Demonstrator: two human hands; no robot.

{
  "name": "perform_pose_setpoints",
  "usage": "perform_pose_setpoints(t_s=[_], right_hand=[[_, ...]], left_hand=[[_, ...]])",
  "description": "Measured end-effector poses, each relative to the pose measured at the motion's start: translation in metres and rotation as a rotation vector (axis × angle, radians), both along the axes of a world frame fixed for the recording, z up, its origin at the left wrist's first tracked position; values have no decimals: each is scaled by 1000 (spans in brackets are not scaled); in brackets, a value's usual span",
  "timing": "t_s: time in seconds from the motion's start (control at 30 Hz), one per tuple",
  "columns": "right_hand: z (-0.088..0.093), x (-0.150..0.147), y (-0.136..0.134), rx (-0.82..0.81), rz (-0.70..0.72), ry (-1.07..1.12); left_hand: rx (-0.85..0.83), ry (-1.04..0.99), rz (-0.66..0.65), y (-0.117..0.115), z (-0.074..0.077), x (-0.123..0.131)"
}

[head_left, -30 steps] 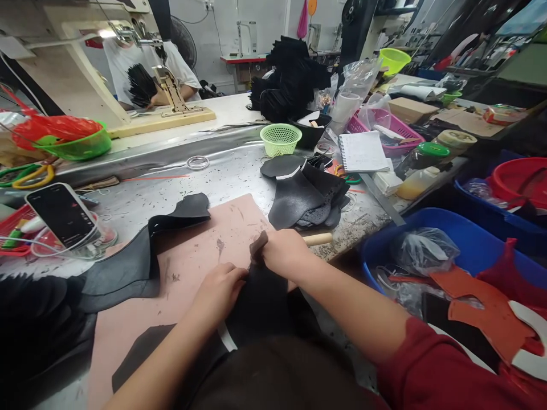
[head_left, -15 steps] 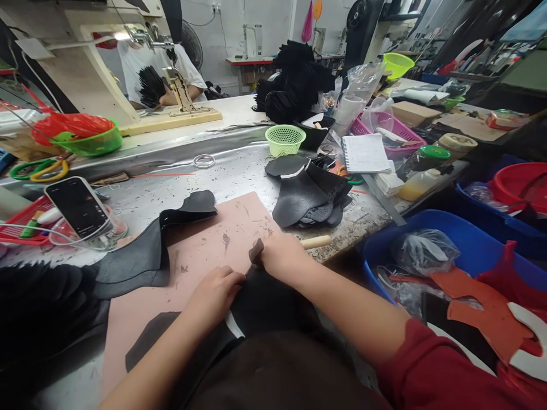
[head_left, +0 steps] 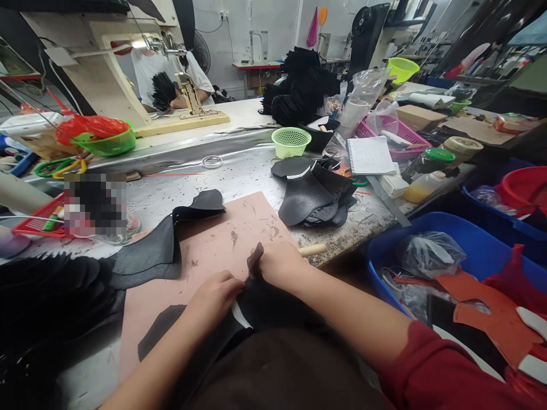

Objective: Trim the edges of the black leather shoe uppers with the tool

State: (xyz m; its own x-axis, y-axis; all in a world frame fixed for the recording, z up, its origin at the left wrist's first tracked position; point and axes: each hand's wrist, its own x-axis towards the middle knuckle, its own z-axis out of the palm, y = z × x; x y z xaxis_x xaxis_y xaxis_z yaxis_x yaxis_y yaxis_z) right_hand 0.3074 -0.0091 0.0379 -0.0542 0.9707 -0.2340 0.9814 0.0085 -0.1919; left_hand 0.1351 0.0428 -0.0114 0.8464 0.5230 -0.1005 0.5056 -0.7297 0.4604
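Observation:
A black leather piece (head_left: 273, 302) lies over the table's near edge and against my lap, with a pale strip (head_left: 241, 315) showing on it. My left hand (head_left: 222, 290) pinches its edge, thumb and fingers closed. Beside it my right hand (head_left: 280, 263) is closed in a fist on the same piece, and a narrow dark flap (head_left: 255, 261) stands up at its fingers. A pale wooden handle (head_left: 313, 250) sticks out behind the right fist; its other end is hidden. Under the work is a pinkish board (head_left: 217, 242). Another black piece (head_left: 160, 327) lies partly beneath my left forearm.
A curved leather piece (head_left: 149, 256) and a dark stack (head_left: 47, 307) lie left. More leather pieces (head_left: 305, 196) sit beyond my hands, near a green basket (head_left: 291, 142) and notebook (head_left: 371, 155). A blue bin (head_left: 410, 228) stands right. Across the table, a person (head_left: 196, 74) sits behind a sewing machine (head_left: 115, 74).
The view has shifted slightly, so the table appears farther right. Both hands keep their hold. The flap at my right hand stands a little taller, and the wooden handle has moved slightly with that hand.

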Motion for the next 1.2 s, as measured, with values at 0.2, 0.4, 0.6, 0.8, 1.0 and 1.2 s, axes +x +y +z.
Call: perform_pose_setpoints(t_s=[0.2, 0.4, 0.6, 0.8, 1.0, 1.2], right_hand=[[-1, -12, -3, -9, -1, -20], [-3, -19, -6, -20, 13, -27], [-4, -30, -8, 10, 41, -39], [-5, -39, -7, -14, 82, -21], [-9, -46, -8, 6, 52, -34], [-11, -51, -12, 85, 62, -52]], left_hand=[[7, -25, 8, -3, 0, -10], [4, -19, 6, -6, -2, -19], [59, -68, 21, -11, -6, -27], [67, -118, 28, -15, -11, -39], [48, -92, -25, -13, -8, -49], [39, -99, -39, -9, -10, -58]])
